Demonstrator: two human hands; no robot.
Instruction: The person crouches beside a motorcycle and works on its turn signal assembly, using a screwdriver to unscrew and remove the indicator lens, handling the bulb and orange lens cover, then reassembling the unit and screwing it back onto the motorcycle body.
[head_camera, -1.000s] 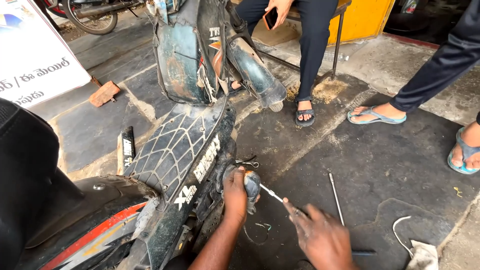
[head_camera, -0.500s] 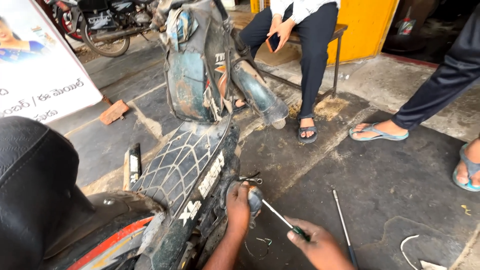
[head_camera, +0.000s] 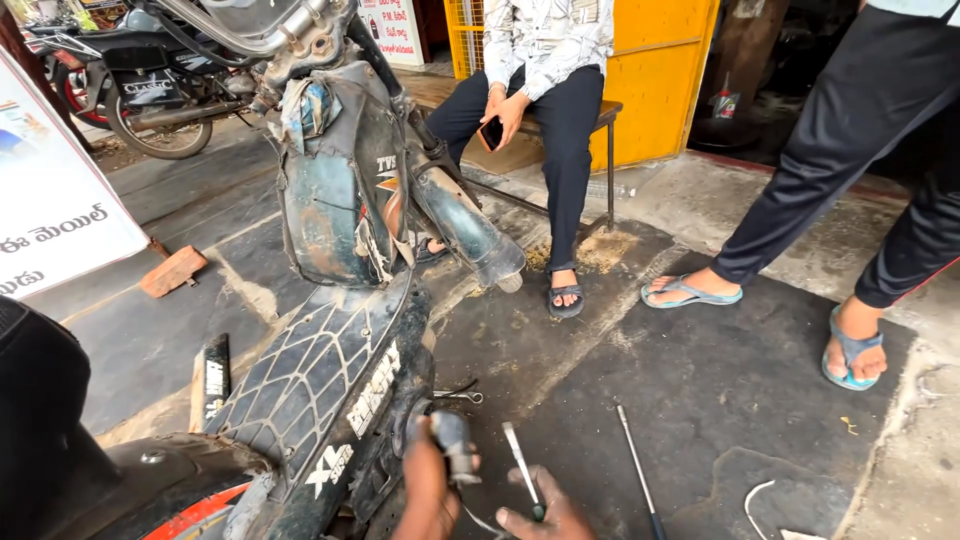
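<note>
At the bottom centre of the frame, the left hand (head_camera: 425, 490) is clenched around a short grey cylindrical part (head_camera: 452, 443) that projects from the side of the moped (head_camera: 330, 390). The part's long axis runs roughly from upper left to lower right, away from the machine's body and toward the ground. The fingers wrap its lower portion; its rounded upper end shows above the hand.

Just to the right, the right hand (head_camera: 545, 518) grasps a slim screwdriver (head_camera: 523, 468) by its dark handle end. The shaft points up and slightly left in the frame, its tip level with the cylindrical part and just beside it, not touching. The right hand is partly cut off by the lower edge, so the finger positions cannot be fully read. The left hand is the nearer of the two, being already on the part.

A thin metal rod (head_camera: 637, 470) lies on the dark ground mat (head_camera: 720, 400) to the right of the screwdriver, well clear of both hands. A small wrench-like tool (head_camera: 455, 393) lies on the ground above the left hand.

No container is in view.

In the upper right, one person sits on a bench (head_camera: 600, 110) and another stands.
</note>
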